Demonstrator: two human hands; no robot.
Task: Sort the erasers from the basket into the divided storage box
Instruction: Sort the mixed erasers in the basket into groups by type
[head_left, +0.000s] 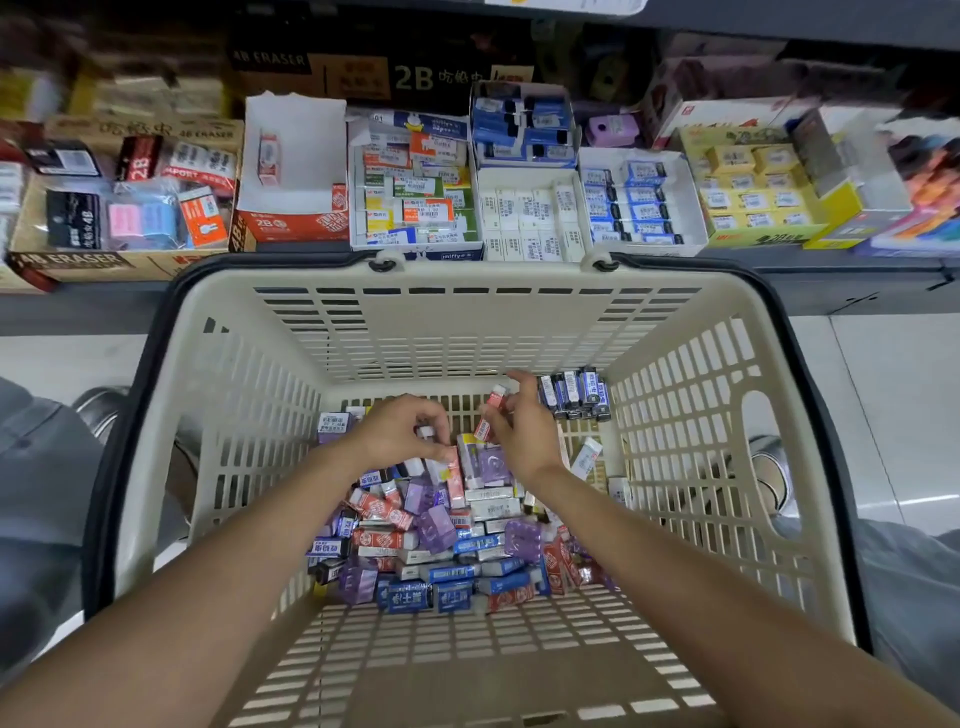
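Basket (691, 415) sits on pale floor; right hand (524, 431) fingers pinch red eraser (489, 413), left hand (400, 431) perhaps another.

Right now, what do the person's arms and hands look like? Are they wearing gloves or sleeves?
No gloves and no sleeves show. Both forearms are bare from the bottom edge of the picture up to the wrists, and the left hand and right hand are bare too. No watch, ring or bracelet shows. Grey trousers show at both sides of the picture.

Dark shelf ledge (467, 306) along back; glossy pale floor tiles (883, 415) reflecting overhead light.
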